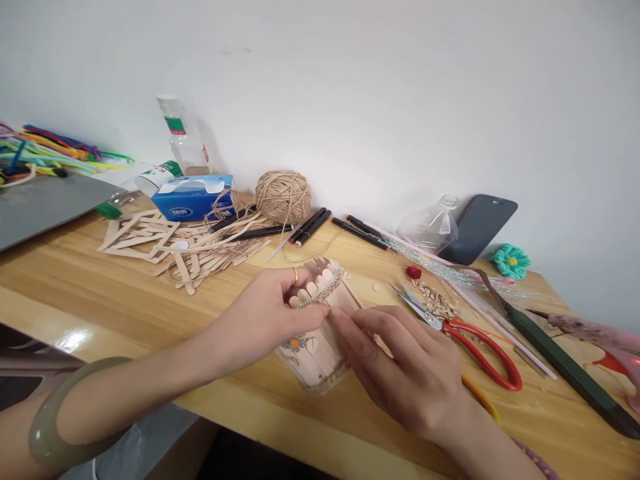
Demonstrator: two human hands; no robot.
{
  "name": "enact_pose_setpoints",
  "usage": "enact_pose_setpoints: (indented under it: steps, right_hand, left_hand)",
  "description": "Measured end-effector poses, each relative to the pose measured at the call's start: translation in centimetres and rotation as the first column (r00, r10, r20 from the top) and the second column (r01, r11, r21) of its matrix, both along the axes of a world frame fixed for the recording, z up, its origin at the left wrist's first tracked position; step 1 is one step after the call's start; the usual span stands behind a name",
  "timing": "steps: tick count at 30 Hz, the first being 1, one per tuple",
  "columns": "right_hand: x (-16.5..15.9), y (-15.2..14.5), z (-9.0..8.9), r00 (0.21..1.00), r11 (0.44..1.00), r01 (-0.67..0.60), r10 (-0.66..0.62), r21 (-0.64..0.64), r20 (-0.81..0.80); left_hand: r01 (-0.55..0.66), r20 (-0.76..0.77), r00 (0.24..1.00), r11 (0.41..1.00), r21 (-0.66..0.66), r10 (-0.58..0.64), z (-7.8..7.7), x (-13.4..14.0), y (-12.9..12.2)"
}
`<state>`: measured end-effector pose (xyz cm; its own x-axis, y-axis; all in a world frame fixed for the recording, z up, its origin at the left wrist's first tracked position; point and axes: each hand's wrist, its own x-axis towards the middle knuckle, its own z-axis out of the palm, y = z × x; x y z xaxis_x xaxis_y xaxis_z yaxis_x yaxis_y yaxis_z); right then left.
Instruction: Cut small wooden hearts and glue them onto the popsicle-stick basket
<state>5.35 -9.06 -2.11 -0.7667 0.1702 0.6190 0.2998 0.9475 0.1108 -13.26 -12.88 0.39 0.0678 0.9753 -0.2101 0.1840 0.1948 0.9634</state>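
A small box of craft sticks [320, 357], with rounded stick ends along its rim, is tilted above the front of the table. Braided trim runs round its rim and base, and an orange-centred flower decorates one side. My left hand [273, 307], wearing a ring, is closed round the upper part of the box, thumb across its front. Against the box, close to the left thumb tip, the fingers of my right hand [400, 360] are pinched together. Whatever lies between those fingertips is too small or hidden to make out.
Red-handled scissors [480, 353] lie open beside wood scraps [435, 300]. A glue gun [590, 333] and a dark green-handled tool [560, 360] are at right. Behind are loose craft sticks [200, 257], a twine ball [283, 195], markers [310, 227], a tissue box [193, 199] and a phone [480, 227].
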Motion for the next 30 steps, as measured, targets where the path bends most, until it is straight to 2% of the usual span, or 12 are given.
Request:
enact_pose_setpoints:
  steps: [4, 8, 12, 17, 23, 26, 30]
  right_hand:
    - [0.1, 0.1, -0.2, 0.987, 0.974, -0.075, 0.041, -0.214, -0.156]
    - [-0.3, 0.0, 0.4, 0.959, 0.922, -0.069, -0.043, -0.381, -0.279]
    - [-0.7, 0.0, 1.0, 0.944, 0.823, -0.072, -0.127, -0.564, -0.306]
    - [-1.2, 0.1, 1.0, 0.947, 0.677, -0.11, -0.151, -0.728, -0.284]
    - [-1.7, 0.3, 1.1, 0.945, 0.542, -0.087, -0.222, -0.836, -0.242]
    - [-1.8, 0.5, 1.2, 0.938, 0.462, -0.142, -0.218, -0.875, -0.268]
    - [-1.7, 0.6, 1.3, 0.933, 0.404, -0.186, -0.212, -0.896, -0.29]
  left_hand:
    - [-0.02, 0.029, 0.999, 1.0, -0.015, 0.02, 0.2, 0.1, 0.0]
    - [-0.022, 0.001, 1.0, 0.999, -0.035, 0.022, 0.1, 0.1, -0.1]
    - [-0.015, -0.01, 1.0, 0.999, -0.051, 0.015, 0.0, 0.1, -0.1]
    - [-0.017, 0.018, 1.0, 0.999, -0.046, 0.018, 0.2, 0.2, 0.0]
    - [-0.011, 0.006, 1.0, 0.999, -0.038, 0.011, 0.2, 0.5, 0.1]
    - [-0.016, 0.006, 1.0, 0.999, -0.04, 0.017, 0.0, 0.4, 0.0]
    - [-0.061, -0.023, 0.998, 0.998, -0.026, 0.06, 0.1, 0.4, 0.0]
